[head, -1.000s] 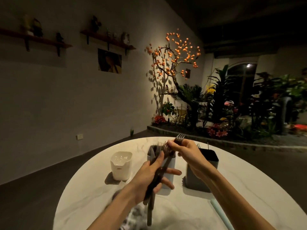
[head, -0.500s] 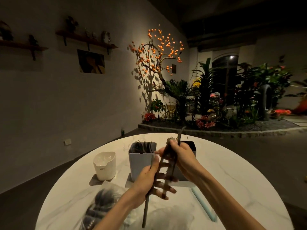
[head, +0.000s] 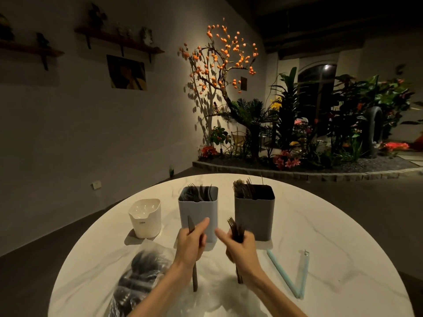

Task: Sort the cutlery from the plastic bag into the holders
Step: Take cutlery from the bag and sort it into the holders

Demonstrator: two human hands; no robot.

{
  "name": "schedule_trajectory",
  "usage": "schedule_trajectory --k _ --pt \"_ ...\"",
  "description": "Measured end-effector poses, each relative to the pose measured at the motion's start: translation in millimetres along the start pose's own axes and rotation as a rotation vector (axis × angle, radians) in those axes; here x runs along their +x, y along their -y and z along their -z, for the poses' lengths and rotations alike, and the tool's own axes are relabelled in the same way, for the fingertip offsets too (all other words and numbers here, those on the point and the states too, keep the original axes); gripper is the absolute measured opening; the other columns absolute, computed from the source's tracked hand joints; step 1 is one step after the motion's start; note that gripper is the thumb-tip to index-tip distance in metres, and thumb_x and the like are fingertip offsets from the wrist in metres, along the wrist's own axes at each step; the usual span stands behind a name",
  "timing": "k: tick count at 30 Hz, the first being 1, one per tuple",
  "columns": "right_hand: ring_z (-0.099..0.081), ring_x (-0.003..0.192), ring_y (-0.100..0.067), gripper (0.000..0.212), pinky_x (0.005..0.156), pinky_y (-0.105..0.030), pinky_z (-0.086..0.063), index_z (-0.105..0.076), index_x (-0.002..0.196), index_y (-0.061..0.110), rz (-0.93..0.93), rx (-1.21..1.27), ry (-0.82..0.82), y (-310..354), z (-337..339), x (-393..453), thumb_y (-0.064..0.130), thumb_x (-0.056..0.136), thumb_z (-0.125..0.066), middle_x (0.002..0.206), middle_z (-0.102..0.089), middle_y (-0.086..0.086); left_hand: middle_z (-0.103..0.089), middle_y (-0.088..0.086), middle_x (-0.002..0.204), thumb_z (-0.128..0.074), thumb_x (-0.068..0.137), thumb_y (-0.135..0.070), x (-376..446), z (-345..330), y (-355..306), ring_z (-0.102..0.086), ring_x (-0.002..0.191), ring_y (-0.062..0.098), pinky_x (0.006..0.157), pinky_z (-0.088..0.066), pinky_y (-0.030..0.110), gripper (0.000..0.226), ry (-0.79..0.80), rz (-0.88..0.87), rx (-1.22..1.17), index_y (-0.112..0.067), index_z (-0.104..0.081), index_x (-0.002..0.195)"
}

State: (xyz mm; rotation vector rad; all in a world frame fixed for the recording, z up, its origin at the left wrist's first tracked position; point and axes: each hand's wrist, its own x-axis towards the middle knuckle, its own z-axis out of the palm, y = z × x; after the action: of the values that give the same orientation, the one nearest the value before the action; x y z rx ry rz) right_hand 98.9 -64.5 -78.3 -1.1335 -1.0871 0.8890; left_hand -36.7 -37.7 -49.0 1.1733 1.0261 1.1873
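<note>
My left hand [head: 191, 242] grips one dark knife [head: 190, 226], blade tip up, in front of the light grey holder [head: 198, 212], which has dark forks in it. My right hand [head: 240, 249] is closed around a bundle of dark forks [head: 234, 228], tines up, in front of the dark grey holder [head: 254, 213], which holds more cutlery. A small white holder [head: 145, 218] stands to the left and looks empty. The clear plastic bag [head: 139, 277] with dark cutlery lies at the lower left, beside my left forearm.
All of this sits on a round white marble table [head: 320, 236]. Two pale blue straws [head: 290, 274] lie in a V at the right. Beyond the table are a dark floor, a wall and an indoor planter with an orange-fruited tree [head: 219, 65].
My hands have come apart: the cutlery held together before is now split, a knife in the left and forks in the right. Both hands sit lower, in front of the holders.
</note>
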Motion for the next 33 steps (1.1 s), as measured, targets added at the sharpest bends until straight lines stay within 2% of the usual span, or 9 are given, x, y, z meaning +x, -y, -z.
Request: schedule_trajectory --k 5,8,13,19,22,26,28,31,33 --pt "-0.039 0.062 -0.015 0.038 0.056 -0.027 -0.036 -0.049 0.078 0.017 -0.206 -0.067 -0.023 -11.5 -0.4 9.3 0.047 0.087 -0.071 0.068 -0.043 -0.003 -0.049 0.0 0.052 -0.073 0.087 -0.035 2.7 6.4 3.0 -0.041 0.045 0.009 0.045 -0.033 0.018 0.034 0.015 0.07 -0.039 -0.013 -0.057 0.066" --pt "-0.029 0.051 -0.011 0.041 0.044 -0.022 -0.026 -0.043 0.064 0.023 -0.05 0.142 0.008 53.3 -5.6 48.9 0.037 0.094 -0.066 0.055 -0.035 0.005 -0.058 0.001 0.057 -0.067 0.091 -0.039 18.8 10.6 -22.6 -0.052 0.052 0.009 0.057 -0.042 0.022 0.037 0.028 0.023 -0.024 -0.012 -0.059 0.068" --pt "-0.025 0.042 -0.008 0.051 0.04 -0.02 -0.021 -0.037 0.053 0.028 0.162 0.182 0.087 137.7 -35.7 120.1 0.036 0.098 -0.059 0.05 -0.03 0.01 -0.042 -0.004 0.047 -0.059 0.099 -0.038 39.1 10.1 -62.5 -0.034 0.041 0.007 0.043 -0.028 0.018 0.053 0.099 -0.006 0.072 -0.019 -0.045 0.051" --pt "-0.035 0.044 -0.009 0.048 0.045 -0.022 -0.03 -0.04 0.06 0.022 0.14 0.051 0.085 96.9 -70.4 173.0 0.044 0.1 -0.055 0.052 -0.035 0.008 -0.037 -0.001 0.049 -0.061 0.098 -0.036 50.8 19.2 -58.8 -0.03 0.042 0.01 0.042 -0.025 0.021 0.053 0.133 0.017 0.073 -0.019 -0.046 0.05" --pt "-0.048 0.056 -0.022 0.046 0.06 -0.034 -0.044 -0.047 0.063 0.02 0.114 -0.091 0.084 63.8 -76.8 178.7 0.052 0.094 -0.06 0.054 -0.046 0.004 -0.038 0.0 0.048 -0.061 0.098 -0.036 54.8 29.4 -50.6 -0.031 0.041 0.01 0.041 -0.026 0.02 0.052 0.108 0.046 0.082 -0.018 -0.046 0.051" --pt "-0.067 0.09 -0.016 0.03 0.077 -0.024 -0.053 -0.067 0.095 0.015 0.177 -0.25 0.121 52.0 -73.6 176.1 0.04 0.081 -0.079 0.092 -0.07 0.0 -0.045 0.001 0.052 -0.061 0.098 -0.036 56.9 35.2 -44.3 -0.036 0.041 0.008 0.043 -0.031 0.019 0.049 0.088 0.089 0.085 -0.016 -0.048 0.055" --pt "-0.057 0.105 -0.005 0.05 0.081 -0.019 -0.047 -0.061 0.115 0.025 0.218 -0.342 0.109 60.7 -70.3 172.8 0.044 0.075 -0.084 0.113 -0.061 0.009 -0.046 0.001 0.052 -0.062 0.097 -0.036 55.9 34.1 -42.8 -0.036 0.042 0.008 0.044 -0.03 0.019 0.049 0.097 0.112 0.084 -0.016 -0.048 0.055" --pt "-0.057 0.104 -0.005 0.044 0.083 -0.022 -0.048 -0.063 0.112 0.027 0.331 -0.431 0.049 86.7 -62.2 158.5 0.05 0.078 -0.08 0.114 -0.059 0.008 -0.042 0.001 0.052 -0.064 0.097 -0.031 53.2 25.8 -44.3 -0.034 0.043 0.009 0.043 -0.028 0.021 0.045 0.128 0.121 0.09 -0.016 -0.047 0.058" --pt "-0.064 0.09 -0.002 0.037 0.073 -0.019 -0.05 -0.066 0.109 0.026 0.301 -0.397 0.248 108.3 -54.6 134.9 0.051 0.084 -0.074 0.106 -0.067 0.007 -0.041 0.0 0.052 -0.063 0.097 -0.021 51.5 18.5 -46.5 -0.033 0.043 0.009 0.041 -0.028 0.02 0.036 0.135 0.115 0.07 -0.014 -0.049 0.065"
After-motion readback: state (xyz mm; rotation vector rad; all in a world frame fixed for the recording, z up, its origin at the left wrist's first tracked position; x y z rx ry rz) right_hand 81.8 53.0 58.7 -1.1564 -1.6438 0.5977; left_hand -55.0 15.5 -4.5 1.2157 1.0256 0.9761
